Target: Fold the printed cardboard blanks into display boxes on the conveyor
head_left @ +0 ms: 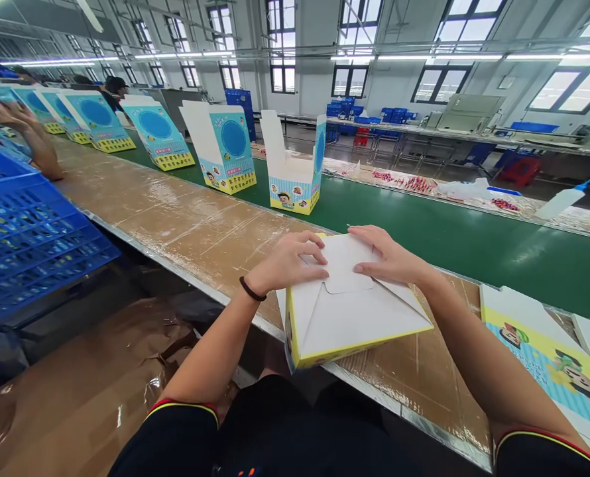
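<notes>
At the near edge of a brown workbench (215,225), a carton (359,324) lies with its front edge running roughly nine to three, the left hand (294,263) at its ten o'clock and right hand (393,257) at its one, fingers apart on white flaps (347,258).

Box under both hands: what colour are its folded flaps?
White flaps, best seen in the head view.

The left forearm (215,344) and right forearm (469,351), both bare, slant inward past the near edge of the surface (185,225). The left hand (290,260) and right hand (393,257) lie slightly apart, palms lowered, thumbs pointing toward each other. The left fingers bend; the left wrist (256,286) is closer to that edge.
</notes>
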Demonstrator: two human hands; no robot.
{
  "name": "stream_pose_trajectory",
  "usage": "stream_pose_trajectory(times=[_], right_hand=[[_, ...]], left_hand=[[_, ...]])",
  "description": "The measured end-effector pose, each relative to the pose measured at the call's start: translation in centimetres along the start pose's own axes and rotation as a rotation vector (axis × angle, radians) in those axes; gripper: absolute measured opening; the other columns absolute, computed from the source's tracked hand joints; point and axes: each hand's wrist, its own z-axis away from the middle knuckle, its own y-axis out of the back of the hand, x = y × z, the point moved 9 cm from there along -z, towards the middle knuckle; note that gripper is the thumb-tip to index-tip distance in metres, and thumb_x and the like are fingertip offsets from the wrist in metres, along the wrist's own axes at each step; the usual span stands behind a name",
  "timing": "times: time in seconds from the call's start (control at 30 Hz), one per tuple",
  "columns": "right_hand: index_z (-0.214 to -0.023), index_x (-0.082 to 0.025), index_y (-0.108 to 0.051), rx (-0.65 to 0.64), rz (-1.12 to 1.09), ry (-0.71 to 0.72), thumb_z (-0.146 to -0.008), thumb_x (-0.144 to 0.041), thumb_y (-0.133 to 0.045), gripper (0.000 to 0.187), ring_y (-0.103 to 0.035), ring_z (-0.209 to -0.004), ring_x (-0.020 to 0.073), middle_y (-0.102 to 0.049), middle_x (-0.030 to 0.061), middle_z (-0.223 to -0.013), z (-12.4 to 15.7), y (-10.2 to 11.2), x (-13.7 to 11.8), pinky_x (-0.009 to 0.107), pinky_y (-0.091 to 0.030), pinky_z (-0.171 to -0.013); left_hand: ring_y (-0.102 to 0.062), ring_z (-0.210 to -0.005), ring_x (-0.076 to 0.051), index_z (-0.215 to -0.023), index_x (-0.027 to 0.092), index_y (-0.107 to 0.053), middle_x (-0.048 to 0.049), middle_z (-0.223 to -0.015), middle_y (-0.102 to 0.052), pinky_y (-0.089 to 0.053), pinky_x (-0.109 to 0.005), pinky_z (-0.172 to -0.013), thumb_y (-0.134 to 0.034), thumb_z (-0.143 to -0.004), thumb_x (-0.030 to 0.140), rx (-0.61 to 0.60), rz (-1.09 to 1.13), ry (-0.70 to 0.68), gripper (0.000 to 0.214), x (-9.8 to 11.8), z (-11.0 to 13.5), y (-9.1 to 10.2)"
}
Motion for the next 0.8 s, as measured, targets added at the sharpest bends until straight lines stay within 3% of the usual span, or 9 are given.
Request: stream_pose_trajectory(times=[0.07,0.17,0.3,0.4,0.47,0.57,0.7,0.8], right_hand=[[-0.151,-0.025,-0.053,-0.069,0.158,-0.031,-0.074,-0.052,-0.078,0.085,-0.033,-0.147,0.0383,-0.047,0.0108,-0.156,-0.5,-0.5,-0.1,0.061,-0.031,-0.122],[-0.154,-0.025,-0.050,-0.089,0.342,-0.089,-0.072,-0.048,-0.081,0.090,-0.036,-0.143,0.0416,-0.048,0.0133,-0.152,-1.1,-0.9,-0.1,0.064,-0.036,-0.118],[-0.153,-0.023,-0.051,-0.069,0.375,-0.099,-0.070,-0.046,-0.084,0.092,-0.037,-0.141,0.0423,-0.050,0.0148,-0.150,-1.4,-1.3,0.1,0.064,-0.036,-0.118],[-0.149,-0.025,-0.054,-0.008,0.181,-0.054,-0.078,-0.055,-0.076,0.081,-0.035,-0.145,0.0386,-0.051,0.0121,-0.150,-0.9,-0.9,0.6,0.060,-0.032,-0.122],[-0.151,-0.028,-0.051,0.074,-0.021,-0.050,-0.088,-0.064,-0.063,0.073,-0.035,-0.148,0.0344,-0.046,0.0091,-0.156,-0.4,-0.2,1.4,0.055,-0.030,-0.124],[-0.161,-0.030,-0.034,0.135,-0.200,-0.139,-0.086,-0.071,-0.063,0.090,-0.032,-0.151,0.0345,-0.027,0.0086,-0.168,0.4,0.2,2.9,0.054,-0.031,-0.124],[-0.165,-0.030,-0.020,0.121,-0.120,-0.212,-0.070,-0.070,-0.082,0.121,-0.021,-0.155,0.0397,-0.015,0.0105,-0.171,0.3,0.0,3.6,0.059,-0.029,-0.124],[-0.162,-0.029,-0.027,0.222,-0.226,-0.232,-0.075,-0.085,-0.069,0.112,-0.028,-0.154,0.0364,-0.029,0.0121,-0.167,0.3,0.2,4.5,0.056,-0.037,-0.121]], left_hand=[[-0.064,-0.110,-0.027,-0.087,0.026,-0.077,-0.0043,-0.121,-0.067,-0.047,-0.047,-0.107,-0.080,-0.075,0.038,-0.077,-0.092,0.022,0.018,0.3,-0.3,-0.6],[-0.058,-0.115,-0.030,-0.090,0.027,-0.074,-0.0034,-0.125,-0.063,-0.045,-0.049,-0.106,-0.086,-0.067,0.035,-0.167,-0.274,0.052,0.027,0.6,-0.8,-1.5],[-0.055,-0.116,-0.033,-0.090,0.025,-0.071,-0.0060,-0.125,-0.060,-0.040,-0.053,-0.108,-0.086,-0.065,0.030,-0.208,-0.361,0.094,0.030,0.8,-1.3,-2.2],[-0.055,-0.117,-0.031,-0.091,0.024,-0.070,-0.0062,-0.122,-0.060,-0.037,-0.052,-0.112,-0.078,-0.074,0.033,-0.108,-0.269,0.091,0.020,0.5,-1.1,-1.9],[-0.053,-0.125,-0.031,-0.104,0.023,-0.069,-0.0081,-0.127,-0.058,-0.035,-0.052,-0.116,-0.071,-0.080,0.035,0.068,-0.157,0.132,0.026,-0.4,-0.5,-0.7],[-0.048,-0.134,-0.032,-0.123,0.020,-0.063,-0.0120,-0.133,-0.056,-0.035,-0.051,-0.118,-0.064,-0.082,0.037,0.294,0.032,0.252,0.044,-2.8,0.9,0.5],[-0.053,-0.128,-0.030,-0.116,0.020,-0.065,-0.0099,-0.126,-0.060,-0.039,-0.048,-0.117,-0.066,-0.078,0.038,0.289,0.207,0.302,0.042,-4.2,1.3,-0.3],[-0.055,-0.127,-0.030,-0.113,0.021,-0.066,-0.0084,-0.123,-0.062,-0.040,-0.048,-0.116,-0.067,-0.075,0.036,0.338,0.273,0.322,0.041,-4.5,1.5,-0.1]])
